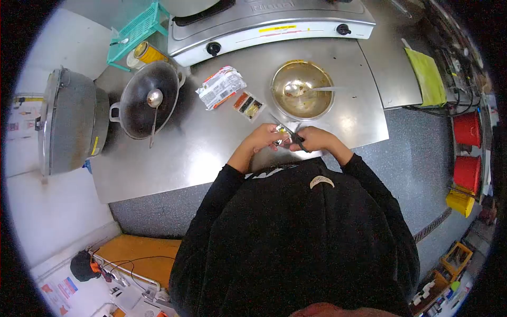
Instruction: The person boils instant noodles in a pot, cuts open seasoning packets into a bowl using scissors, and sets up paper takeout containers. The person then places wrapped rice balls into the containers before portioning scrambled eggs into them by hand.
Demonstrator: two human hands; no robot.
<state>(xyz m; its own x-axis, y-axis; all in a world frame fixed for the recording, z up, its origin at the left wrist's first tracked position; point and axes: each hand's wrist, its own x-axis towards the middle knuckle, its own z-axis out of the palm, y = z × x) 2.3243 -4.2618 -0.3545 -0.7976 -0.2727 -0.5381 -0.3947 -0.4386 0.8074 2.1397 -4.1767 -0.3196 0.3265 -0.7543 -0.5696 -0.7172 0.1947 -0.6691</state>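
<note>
Close to my body, at the front edge of the steel table, my left hand (263, 138) pinches a small shiny sachet (284, 137). My right hand (316, 139) is closed round the black handles of a pair of scissors (300, 141). The blades point up and left across the sachet; whether they are cutting it I cannot tell. Just beyond my hands stands a metal mixing bowl (285, 105) with a spoon (322, 89) and some brownish residue in it. A flat printed packet (248, 106) and a white-and-red package (221, 87) lie to the left of the bowl.
A dark wok (138, 113) holding a ladle (154, 113) sits on the steel table (211, 158), beside a large lidded pot (74, 124). Along the back are a gas stove (274, 34), a yellow can (149, 53) and a teal rack (138, 34). A green cloth (426, 78) hangs at right.
</note>
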